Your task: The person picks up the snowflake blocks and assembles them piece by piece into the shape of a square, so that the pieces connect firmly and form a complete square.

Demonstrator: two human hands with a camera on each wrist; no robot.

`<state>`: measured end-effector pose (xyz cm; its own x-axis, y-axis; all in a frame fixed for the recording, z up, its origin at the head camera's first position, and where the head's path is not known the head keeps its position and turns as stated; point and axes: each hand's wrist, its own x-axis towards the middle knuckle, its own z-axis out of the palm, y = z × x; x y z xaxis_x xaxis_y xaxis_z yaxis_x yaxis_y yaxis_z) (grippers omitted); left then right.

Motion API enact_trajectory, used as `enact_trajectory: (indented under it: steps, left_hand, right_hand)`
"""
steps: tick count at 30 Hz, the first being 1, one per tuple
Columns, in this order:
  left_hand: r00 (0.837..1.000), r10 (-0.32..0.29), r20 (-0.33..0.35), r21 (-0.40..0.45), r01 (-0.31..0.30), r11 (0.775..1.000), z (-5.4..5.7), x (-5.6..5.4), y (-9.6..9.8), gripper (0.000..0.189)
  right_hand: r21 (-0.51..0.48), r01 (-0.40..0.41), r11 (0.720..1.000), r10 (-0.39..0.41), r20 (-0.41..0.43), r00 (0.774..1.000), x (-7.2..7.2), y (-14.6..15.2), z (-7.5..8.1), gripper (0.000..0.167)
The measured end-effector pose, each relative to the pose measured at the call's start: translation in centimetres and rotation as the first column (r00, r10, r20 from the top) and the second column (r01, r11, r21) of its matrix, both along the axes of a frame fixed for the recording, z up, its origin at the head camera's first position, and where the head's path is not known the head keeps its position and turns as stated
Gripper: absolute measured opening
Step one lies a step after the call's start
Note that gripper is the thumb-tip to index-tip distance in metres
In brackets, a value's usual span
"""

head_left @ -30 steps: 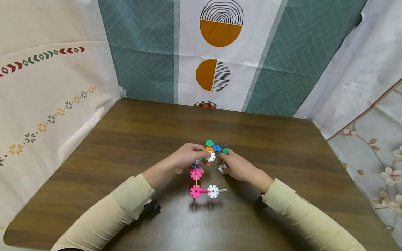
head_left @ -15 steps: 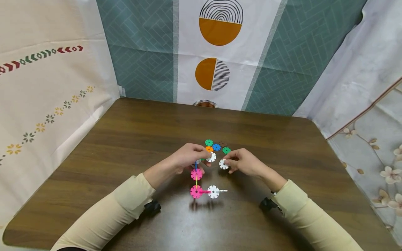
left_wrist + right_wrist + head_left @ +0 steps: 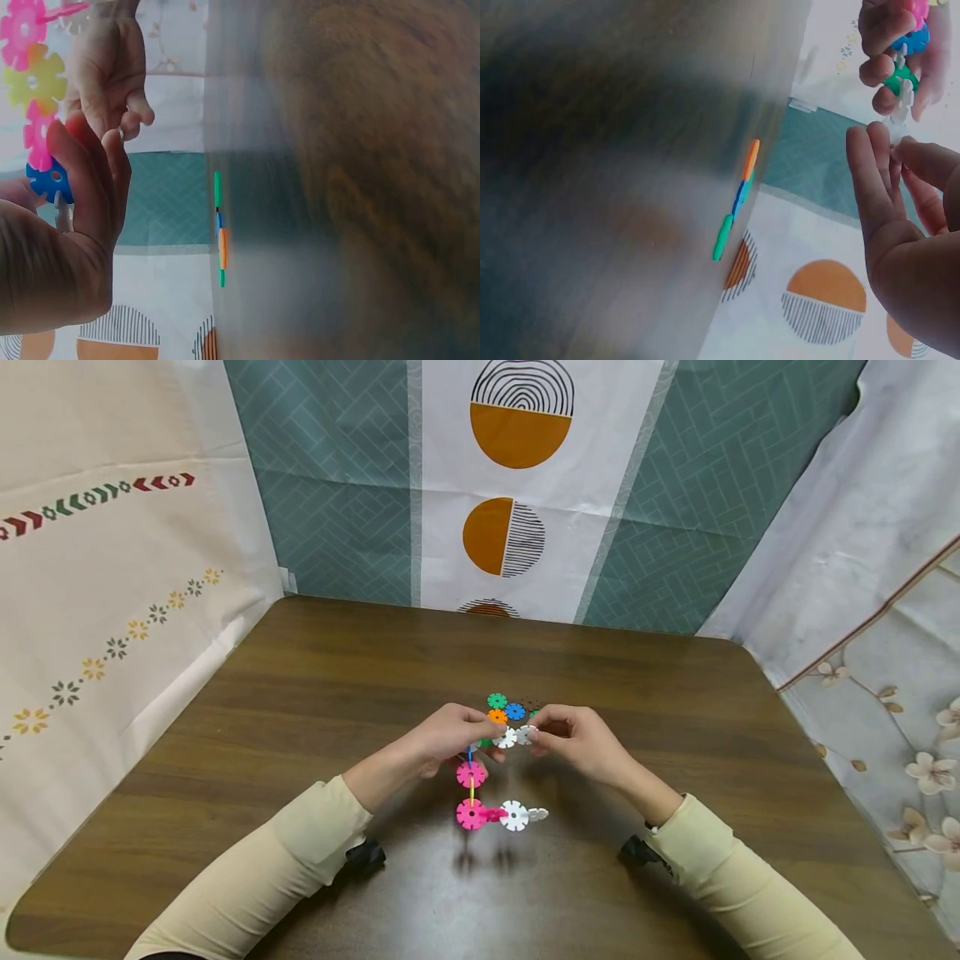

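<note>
White toothed disc (image 3: 527,735) pinched in my right hand (image 3: 581,743), beside the chain (image 3: 471,774) in my left

My right thumb and forefinger are closed together on that disc by its edge, while the other fingers reach out fairly straight in the right wrist view. My left hand (image 3: 459,733) curls its thumb and fingers round the upper end of the chain, where another white disc (image 3: 506,737) sticks out toward the right. The two white discs meet edge to edge or nearly so; whether they are slotted together I cannot tell.

From my left hand the chain runs toward me through a blue disc (image 3: 51,182), a pink one and a yellow disc (image 3: 35,79) to a lower pink disc (image 3: 470,815), then turns right to a white end section (image 3: 513,816). It hangs above the brown table (image 3: 337,668).

Just beyond my hands, loose discs lie flat on the wood: green (image 3: 497,701), blue (image 3: 515,712), orange (image 3: 497,717) and brown (image 3: 530,703), with a second green one partly hidden behind my right fingers.
</note>
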<state>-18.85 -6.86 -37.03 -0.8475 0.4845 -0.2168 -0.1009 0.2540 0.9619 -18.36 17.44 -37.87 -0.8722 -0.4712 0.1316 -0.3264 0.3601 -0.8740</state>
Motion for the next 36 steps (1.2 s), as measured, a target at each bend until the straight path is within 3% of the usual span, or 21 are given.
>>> enact_trajectory:
  steps: [6, 16, 27, 36]
  left_hand:
    - [1.000, 0.003, -0.008, 0.000, -0.003, 1.000, 0.1, 0.1, -0.1, 0.027]
    - [1.000, -0.008, -0.019, -0.036, 0.007, 0.999, 0.2, 0.0, -0.2, 0.036]
    - [0.997, -0.046, -0.069, -0.083, 0.040, 0.996, 0.7, 0.4, -0.1, 0.034]
    - [0.992, -0.089, -0.087, -0.100, 0.080, 0.992, 0.7, 0.5, -0.2, 0.036]
  right_hand:
    - [-0.050, -0.001, 0.999, 0.001, -0.012, 1.000, 0.3, -0.5, 0.0, 0.007]
    - [-0.041, 0.008, 0.999, -0.015, -0.156, 0.988, 0.6, -0.8, -0.6, 0.005]
    - [-0.082, 0.018, 0.997, -0.030, -0.144, 0.989, 1.1, -0.8, -0.7, 0.006]
    - [-0.097, -0.026, 0.995, 0.009, -0.172, 0.985, 1.3, -0.5, -0.8, 0.007]
